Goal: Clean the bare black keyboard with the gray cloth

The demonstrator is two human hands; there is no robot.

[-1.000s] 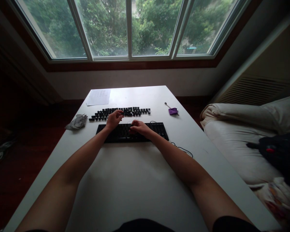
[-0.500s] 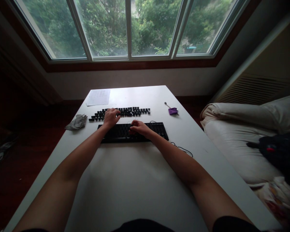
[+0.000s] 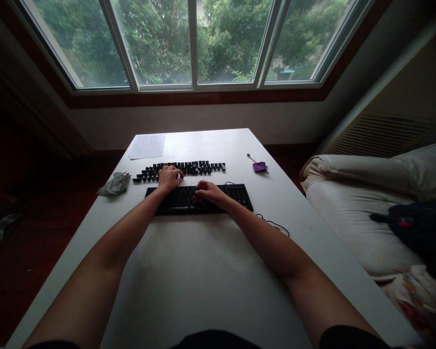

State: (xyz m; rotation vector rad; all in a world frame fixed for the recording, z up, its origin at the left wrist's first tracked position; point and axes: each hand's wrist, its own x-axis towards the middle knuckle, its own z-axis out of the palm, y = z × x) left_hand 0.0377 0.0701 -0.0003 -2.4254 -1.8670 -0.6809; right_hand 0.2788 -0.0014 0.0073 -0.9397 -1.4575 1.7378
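A wide stretch of white desk (image 3: 203, 271) lies between my body and the near edge of the black keyboard (image 3: 181, 203), with only my forearms over its sides. Past the keyboard's far edge there is a narrow strip, then the loose keys (image 3: 203, 167) in uneven rows, and more desk beyond them up to the far edge. On the left, a crumpled grey cloth (image 3: 114, 184) lies right at the desk's edge, and the paper (image 3: 147, 146) sits near the far left corner. On the right, the purple cloth (image 3: 260, 167) and small brush (image 3: 252, 158) stand well apart from the keyboard.

Since 0.5 s ago my left hand (image 3: 170, 178) has drawn back slightly towards the keyboard; its fingers are bent at the near side of the loose keys, and I can't tell whether they pinch 1. My right hand (image 3: 210, 192) has stayed over the middle of the keyboard, fingers curled in together; whatever they may hold is too small and dark to make out.

The desk top is smooth and glossy, the keys small and blocky, the keyboard a long flat slab. A thin black cable (image 3: 278, 226) curls beside its right end.
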